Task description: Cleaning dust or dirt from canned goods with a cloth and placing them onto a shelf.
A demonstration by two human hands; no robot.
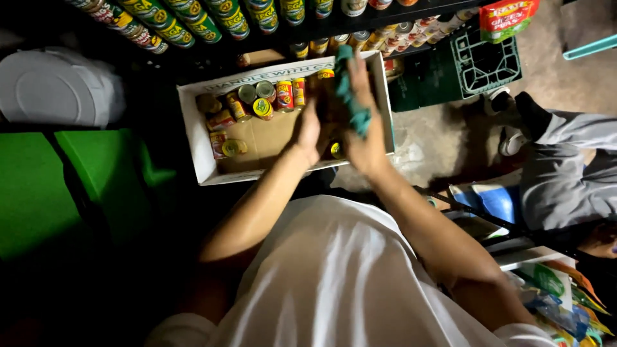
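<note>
Head view: 2 hands are working a can over a white cardboard box of small tins.
Right hand is clamping a crumpled teal cloth in curled fingers; left hand is cupping a dark can, mostly hidden, which may be slipping into the yellow-and-red tins below.
</note>
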